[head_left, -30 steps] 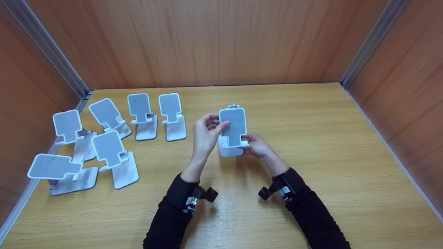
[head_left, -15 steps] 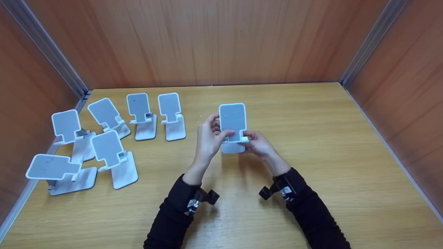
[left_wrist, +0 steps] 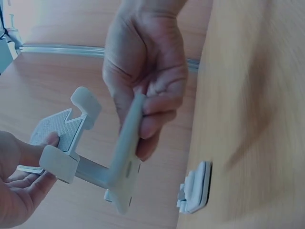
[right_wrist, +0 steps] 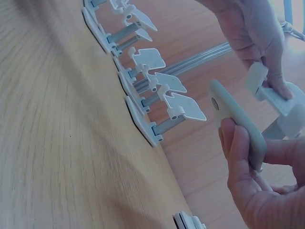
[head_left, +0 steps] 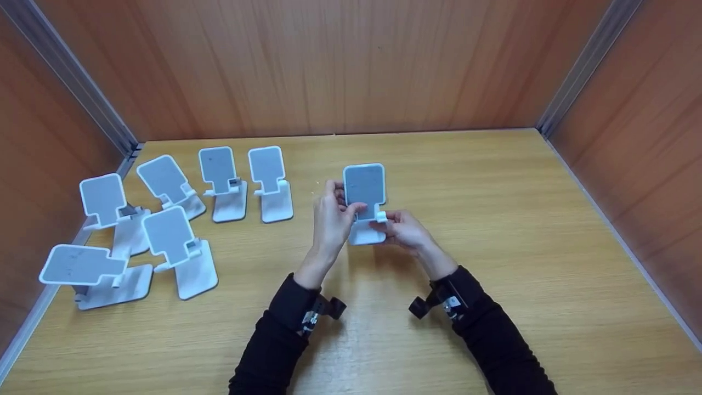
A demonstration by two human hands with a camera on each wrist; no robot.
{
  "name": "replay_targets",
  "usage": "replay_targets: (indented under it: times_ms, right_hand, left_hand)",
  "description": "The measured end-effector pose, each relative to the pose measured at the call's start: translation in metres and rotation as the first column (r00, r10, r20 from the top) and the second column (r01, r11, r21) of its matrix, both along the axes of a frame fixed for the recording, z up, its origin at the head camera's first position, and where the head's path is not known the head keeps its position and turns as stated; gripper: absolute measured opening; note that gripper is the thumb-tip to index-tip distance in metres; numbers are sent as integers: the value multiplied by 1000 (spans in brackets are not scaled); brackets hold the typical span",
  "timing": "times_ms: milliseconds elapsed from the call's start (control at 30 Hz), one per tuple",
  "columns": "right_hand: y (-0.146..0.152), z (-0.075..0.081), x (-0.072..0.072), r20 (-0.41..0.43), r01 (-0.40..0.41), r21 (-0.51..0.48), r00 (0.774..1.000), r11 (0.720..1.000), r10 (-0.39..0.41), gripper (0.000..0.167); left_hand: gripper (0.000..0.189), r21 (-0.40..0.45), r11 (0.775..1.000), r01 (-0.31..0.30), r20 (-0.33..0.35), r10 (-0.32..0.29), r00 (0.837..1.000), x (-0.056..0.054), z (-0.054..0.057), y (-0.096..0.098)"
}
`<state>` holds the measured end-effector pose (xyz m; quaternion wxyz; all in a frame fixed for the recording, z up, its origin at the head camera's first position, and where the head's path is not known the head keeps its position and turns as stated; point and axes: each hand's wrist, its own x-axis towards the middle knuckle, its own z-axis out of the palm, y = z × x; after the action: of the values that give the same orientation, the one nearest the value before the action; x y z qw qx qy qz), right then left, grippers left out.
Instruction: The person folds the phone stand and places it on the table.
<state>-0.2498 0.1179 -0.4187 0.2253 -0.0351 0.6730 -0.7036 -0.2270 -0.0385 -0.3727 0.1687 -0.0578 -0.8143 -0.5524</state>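
A white phone stand with a grey pad (head_left: 364, 184) is held up between both hands over the table, its cradle unfolded away from its base plate (left_wrist: 125, 157). My left hand (head_left: 332, 225) pinches the cradle by its left side, the thumb on the front and fingers behind. My right hand (head_left: 408, 233) grips the base plate, with fingers on the underside in the right wrist view. A grey arm (left_wrist: 93, 171) joins cradle and base. On the table below lies a folded stand (left_wrist: 196, 188), hidden behind the held one in the head view.
Several unfolded phone stands (head_left: 269, 170) stand on the left of the wooden table (head_left: 493, 219), the nearest-left one (head_left: 82, 266) turned sideways. Wooden panels (head_left: 351, 66) wall the table at the back and both sides, with metal rails (head_left: 592, 60) at the corners.
The held stand's cradle has risen and tilted back, showing more of the base. My left thumb has slid lower on the pad. The folded stand's edge, visible behind before, is now covered.
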Motion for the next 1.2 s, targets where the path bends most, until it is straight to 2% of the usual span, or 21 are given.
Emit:
replay_targets:
  times_ms: [133,200,367,533,633,767,933,1067,1200]
  right_hand:
    - [-1,1,1,18,-19,-30,1000,999,19,40]
    - [-1,2,3,25,-29,-45,999,999,31,40]
    - [1,3,4,52,-39,-91,998,995,44,40]
    - [0,7,7,84,-21,-100,996,995,29,39]
    - [0,9,8,89,-25,-107,995,994,34,37]
    - [0,10,8,82,-46,-140,995,989,58,32]
    - [0,10,8,76,-51,-145,995,988,62,33]
    - [1,11,7,74,-46,-137,996,990,56,38]
    - [1,12,7,61,-44,-144,997,989,53,39]
  left_hand:
    - [37,-49,998,-31,-8,30,1000,-6,-4,-1]
    - [37,-89,995,-48,-45,44,998,-8,-7,-1]
    - [34,-162,985,-56,-120,37,992,-13,-13,1]
    - [29,-229,971,-64,-145,31,989,-18,-17,0]
    - [26,-260,961,-94,-211,39,977,-21,-20,0]
    - [25,-304,940,-155,-310,57,949,-24,-23,-2]
    - [26,-347,920,-182,-354,52,934,-25,-25,-3]
    - [35,-349,918,-189,-372,49,927,-23,-18,-4]
    - [43,-342,917,-205,-431,40,902,-17,-4,-4]
